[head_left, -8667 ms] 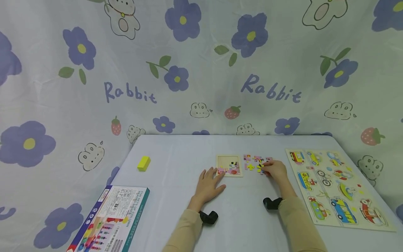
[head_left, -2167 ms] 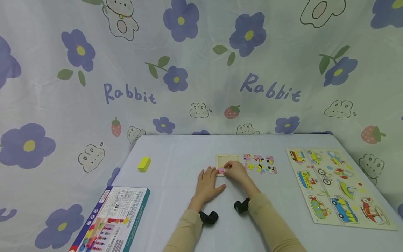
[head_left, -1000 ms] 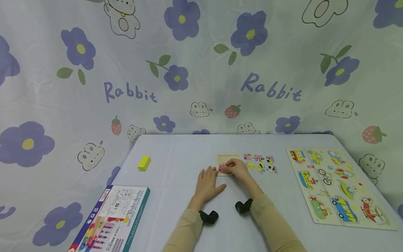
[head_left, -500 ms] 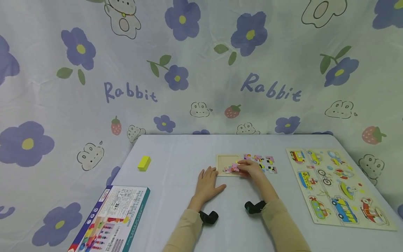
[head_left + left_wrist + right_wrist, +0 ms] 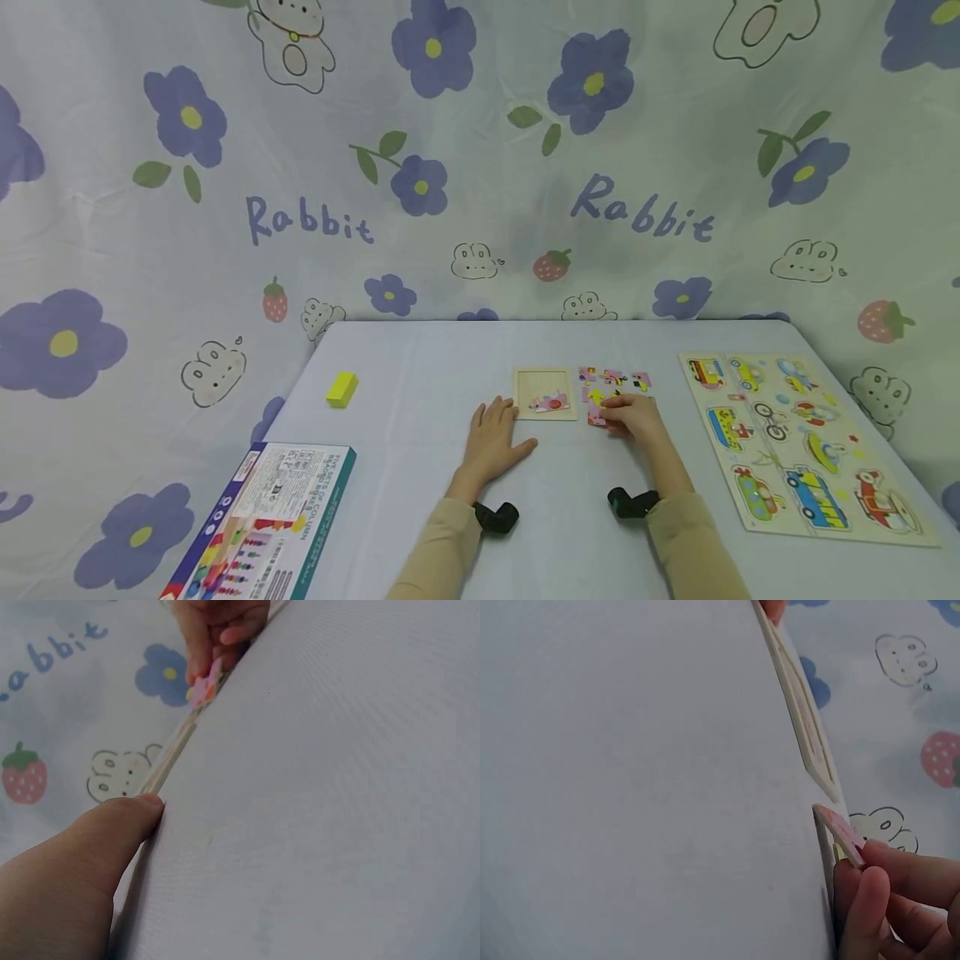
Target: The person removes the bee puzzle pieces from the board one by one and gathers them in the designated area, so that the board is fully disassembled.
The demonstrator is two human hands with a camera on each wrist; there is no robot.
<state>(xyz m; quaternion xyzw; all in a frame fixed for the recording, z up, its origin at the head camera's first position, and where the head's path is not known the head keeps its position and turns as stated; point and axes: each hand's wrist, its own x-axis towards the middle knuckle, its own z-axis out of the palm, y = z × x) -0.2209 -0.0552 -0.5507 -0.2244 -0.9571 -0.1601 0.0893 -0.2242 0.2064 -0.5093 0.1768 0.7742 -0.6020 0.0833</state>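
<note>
In the head view my right hand [image 5: 633, 417] pinches a pink jigsaw piece [image 5: 596, 414] at the front of the loose pieces. The right wrist view has this piece [image 5: 841, 834] tilted between thumb and fingers, beside the tray's corner. A shallow wooden puzzle tray [image 5: 545, 370] lies just left of it, with a few pink pieces [image 5: 551, 402] together in its lower part. My left hand [image 5: 491, 446] lies with fingers spread, fingertips at the tray's left edge. Several loose jigsaw pieces [image 5: 612, 377] sit right of the tray, some hidden behind my right hand.
A large wooden vehicle puzzle board [image 5: 806, 450] lies at the right side of the table [image 5: 420, 400]. A yellow block [image 5: 342, 389] is at the back left. A printed box [image 5: 277, 508] lies at the front left. Behind hangs a patterned curtain [image 5: 480, 167].
My right hand has moved right from over the tray to the loose pieces, carrying a pink piece. An earlier black-and-white piece no longer shows in the tray. My left hand stays put.
</note>
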